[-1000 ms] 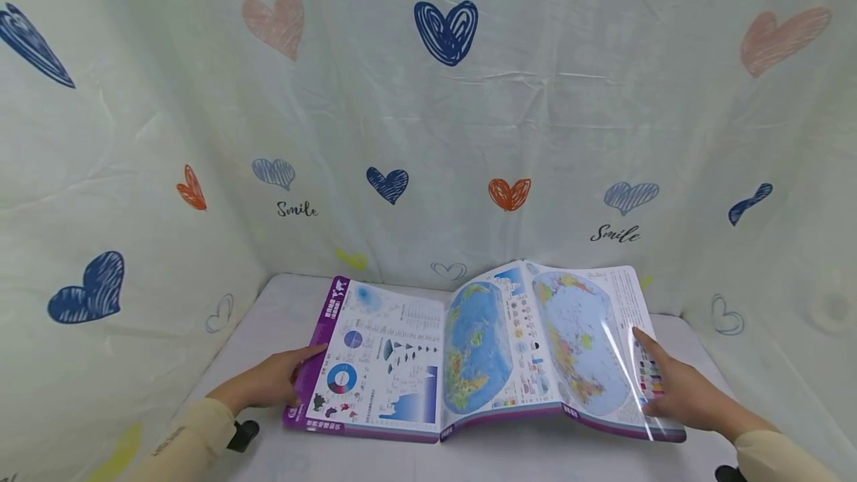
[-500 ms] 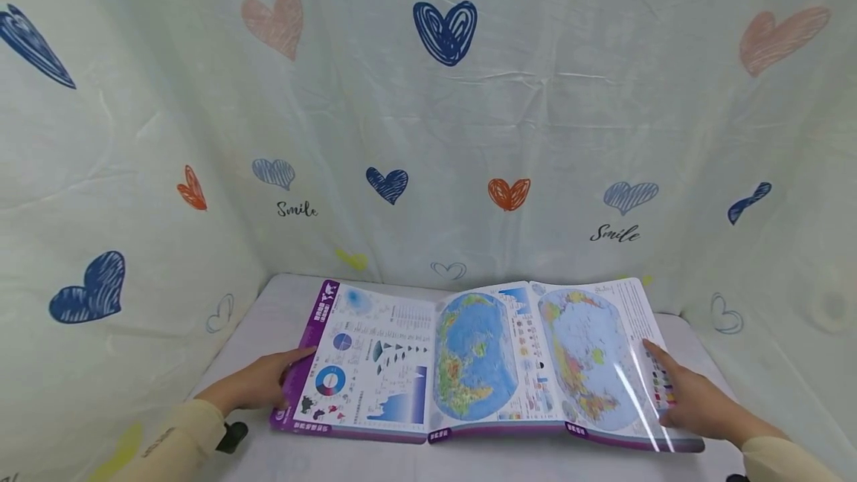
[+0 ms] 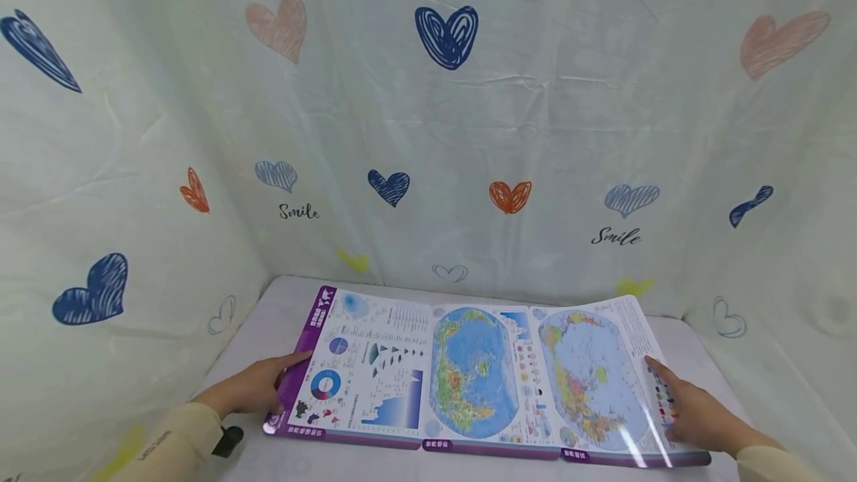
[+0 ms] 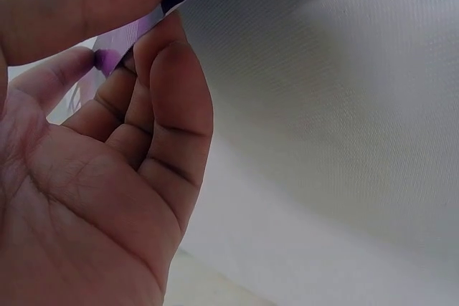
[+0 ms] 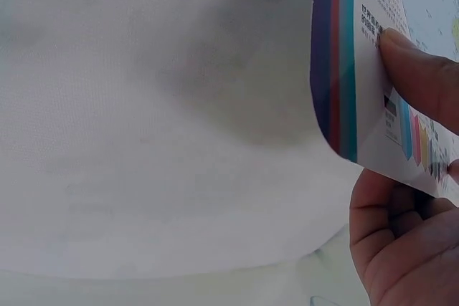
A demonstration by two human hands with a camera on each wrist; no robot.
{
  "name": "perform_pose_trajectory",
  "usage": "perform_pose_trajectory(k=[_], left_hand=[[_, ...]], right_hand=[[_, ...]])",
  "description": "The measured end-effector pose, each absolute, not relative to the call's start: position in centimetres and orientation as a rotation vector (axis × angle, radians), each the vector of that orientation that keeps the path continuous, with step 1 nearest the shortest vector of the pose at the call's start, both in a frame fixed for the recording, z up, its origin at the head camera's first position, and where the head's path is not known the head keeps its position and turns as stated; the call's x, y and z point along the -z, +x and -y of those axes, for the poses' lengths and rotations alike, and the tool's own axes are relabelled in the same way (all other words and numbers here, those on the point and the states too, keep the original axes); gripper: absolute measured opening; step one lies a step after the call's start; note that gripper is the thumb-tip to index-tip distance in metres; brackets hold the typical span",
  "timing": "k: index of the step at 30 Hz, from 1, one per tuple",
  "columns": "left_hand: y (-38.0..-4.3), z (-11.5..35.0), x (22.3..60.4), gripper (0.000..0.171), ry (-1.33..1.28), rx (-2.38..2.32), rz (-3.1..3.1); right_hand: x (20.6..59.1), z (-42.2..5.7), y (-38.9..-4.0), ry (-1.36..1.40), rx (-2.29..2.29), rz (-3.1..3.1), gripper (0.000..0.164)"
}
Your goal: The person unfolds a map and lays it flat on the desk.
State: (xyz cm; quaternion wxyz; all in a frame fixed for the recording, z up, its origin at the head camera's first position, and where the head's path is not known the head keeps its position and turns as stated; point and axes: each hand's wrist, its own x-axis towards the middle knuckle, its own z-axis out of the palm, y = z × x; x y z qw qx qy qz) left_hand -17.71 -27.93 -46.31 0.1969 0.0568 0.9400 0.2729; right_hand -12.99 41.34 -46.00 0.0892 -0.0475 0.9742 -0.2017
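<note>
A glossy fold-out world map (image 3: pixel 472 378) with a purple border lies spread across the table in three panels. Charts fill its left panel, and a world map is printed on each of the other two. My left hand (image 3: pixel 254 385) pinches the purple left edge, thumb above and curled fingers beneath, as the left wrist view shows. At the opposite edge my right hand (image 3: pixel 699 411) grips the sheet, its thumb on the printed face and fingers curled under. The right panel's outer edge is lifted slightly off the table.
The table (image 3: pixel 288 292) has a white cover. A pale curtain (image 3: pixel 442 125) printed with hearts hangs behind it and along both sides. A small black object (image 3: pixel 228 440) sits at the left sleeve's cuff.
The map has opened wider and flattened, its middle folds sinking toward the table. My left hand has moved a little left and my right hand right and nearer, both keeping hold.
</note>
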Motion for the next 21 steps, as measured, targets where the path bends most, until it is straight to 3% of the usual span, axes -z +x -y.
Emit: perform_pose_trajectory(k=[21], left_hand=[[-17.6, 27.7, 46.6, 0.087, 0.119, -0.718, -2.642]], right_hand=[[48.9, -42.2, -13.8, -0.02, 0.482, -2.773, 0.104]])
